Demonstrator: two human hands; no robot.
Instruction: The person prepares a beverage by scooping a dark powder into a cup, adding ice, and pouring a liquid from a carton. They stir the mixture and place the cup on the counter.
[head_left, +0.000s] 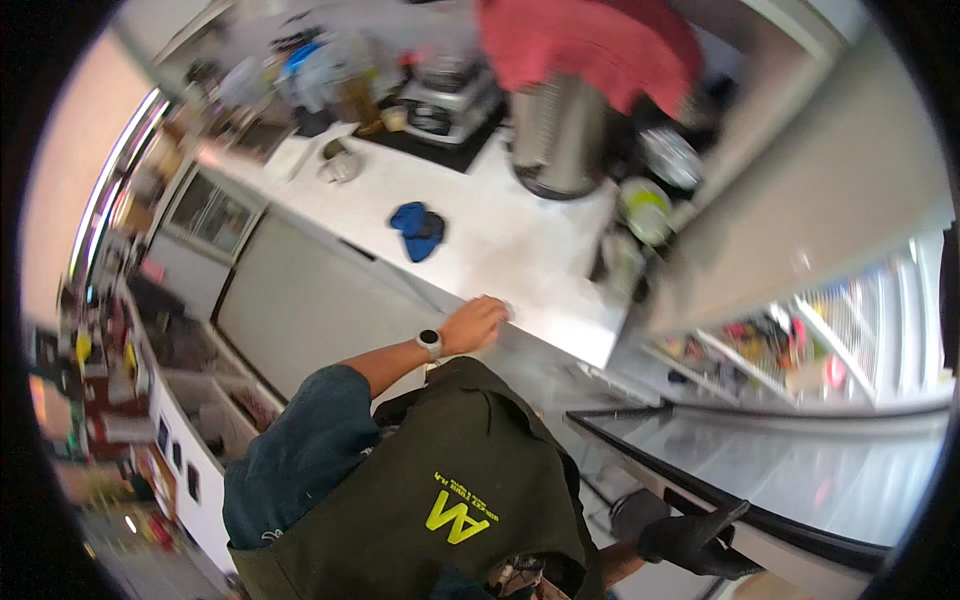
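My left hand (474, 324) is bare, with a pale round watch at the wrist. It rests at the front edge of the white countertop (525, 240), its fingers bent; blur hides whether anything is under them. A crumpled blue and black cloth or glove (418, 231) lies on the counter beyond it. At the lower right my right hand (697, 540), in a black glove, grips the edge of an open refrigerator door (780, 517). The lit refrigerator shelves (795, 352) hold packed items.
A tall metal container (559, 139) stands on the counter under a red cloth (592, 45). Left of it is a grey appliance (450, 97) on a black mat. Green-and-white containers (645, 210) stand at the right. A long open-topped unit (202, 390) runs along the left.
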